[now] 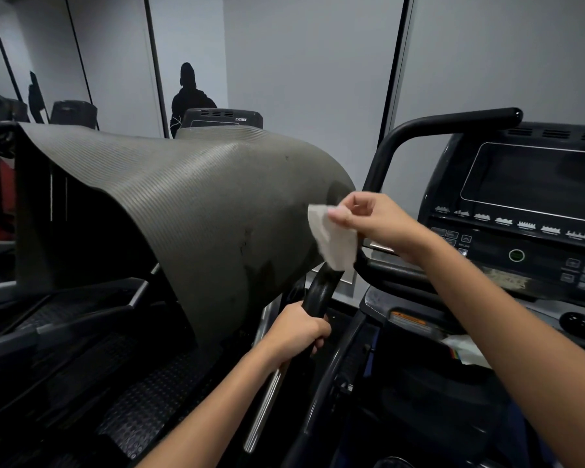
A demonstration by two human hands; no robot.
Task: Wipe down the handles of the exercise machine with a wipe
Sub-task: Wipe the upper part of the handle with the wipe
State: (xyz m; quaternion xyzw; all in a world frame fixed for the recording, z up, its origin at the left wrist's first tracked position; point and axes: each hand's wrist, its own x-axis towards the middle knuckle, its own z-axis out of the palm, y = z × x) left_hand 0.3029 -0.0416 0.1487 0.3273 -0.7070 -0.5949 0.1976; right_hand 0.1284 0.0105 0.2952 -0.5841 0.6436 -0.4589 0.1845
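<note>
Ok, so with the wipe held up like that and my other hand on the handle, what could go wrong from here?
1. The right hand only pinches the wipe by its top edge, so it may slip free or bunch up when pressed on.
2. The left hand covers part of the handle; that patch could get missed.
3. The mat hangs close beside the handle and may snag the wipe.
</note>
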